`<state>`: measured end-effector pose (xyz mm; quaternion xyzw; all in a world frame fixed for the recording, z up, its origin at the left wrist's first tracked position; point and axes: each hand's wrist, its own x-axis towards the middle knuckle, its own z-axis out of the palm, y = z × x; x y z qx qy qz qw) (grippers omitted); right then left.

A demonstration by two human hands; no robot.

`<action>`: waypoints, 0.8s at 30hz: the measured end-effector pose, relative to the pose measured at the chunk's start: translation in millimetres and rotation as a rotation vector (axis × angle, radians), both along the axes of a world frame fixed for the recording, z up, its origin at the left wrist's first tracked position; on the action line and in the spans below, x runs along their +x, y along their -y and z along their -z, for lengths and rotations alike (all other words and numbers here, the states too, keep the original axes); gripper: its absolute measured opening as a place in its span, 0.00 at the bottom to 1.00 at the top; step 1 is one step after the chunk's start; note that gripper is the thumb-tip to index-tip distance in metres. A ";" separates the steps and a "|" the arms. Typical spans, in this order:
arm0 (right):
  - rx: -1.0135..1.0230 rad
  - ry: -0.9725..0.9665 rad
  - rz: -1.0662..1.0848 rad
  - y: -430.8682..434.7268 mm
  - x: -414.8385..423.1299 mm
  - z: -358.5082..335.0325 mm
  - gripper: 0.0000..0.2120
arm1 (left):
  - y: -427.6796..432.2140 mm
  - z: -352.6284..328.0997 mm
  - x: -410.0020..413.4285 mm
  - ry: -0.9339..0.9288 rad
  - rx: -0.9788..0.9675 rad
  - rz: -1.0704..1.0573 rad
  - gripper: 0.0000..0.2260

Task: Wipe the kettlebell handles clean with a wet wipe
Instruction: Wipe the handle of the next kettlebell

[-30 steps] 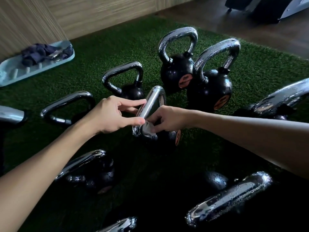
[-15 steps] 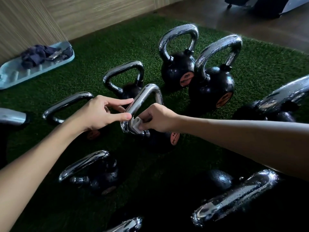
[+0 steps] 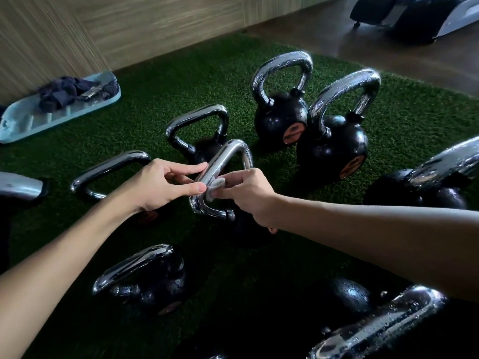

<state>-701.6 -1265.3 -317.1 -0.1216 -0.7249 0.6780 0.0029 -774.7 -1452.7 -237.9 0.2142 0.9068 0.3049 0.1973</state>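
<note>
On turf (image 3: 181,73), nine kettlebells (image 3: 281,120); right hand (image 3: 248,193) pinches wet wipe (image 3: 216,186) on handle (image 3: 228,156); left hand (image 3: 160,185) touches it, fingers (image 3: 186,169) straight.

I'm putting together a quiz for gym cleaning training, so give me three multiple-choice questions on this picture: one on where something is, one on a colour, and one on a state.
1. Where is the tray?
A) far left on the turf, near the wall
B) between the two upright kettlebells
C) under the right arm

2. What colour is the turf?
A) red
B) green
C) grey

3. What state is the wipe in?
A) lying on the tray
B) dropped on the turf
C) pinched by the right grip against a handle

Answers:
1 A, the tray lies at the left edge, below the wooden wall.
2 B, it is grass-green throughout.
3 C, the wipe sits folded on the chrome bar, held there by that grip.
</note>
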 end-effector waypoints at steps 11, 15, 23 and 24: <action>0.148 -0.103 0.375 -8.7 1.8 2.7 0.07 | -11.9 -4.4 6.7 -0.028 -0.021 0.020 0.20; 0.162 -0.112 0.401 -12.4 0.6 1.1 0.09 | -12.4 -4.4 9.2 -0.042 -0.035 0.026 0.21; 0.156 -0.092 0.492 -24.4 -12.3 3.5 0.09 | -13.2 -4.3 8.3 -0.072 -0.035 0.000 0.18; 0.154 -0.090 0.491 -23.5 -12.0 4.1 0.08 | -13.1 -4.2 8.6 -0.072 -0.036 -0.003 0.18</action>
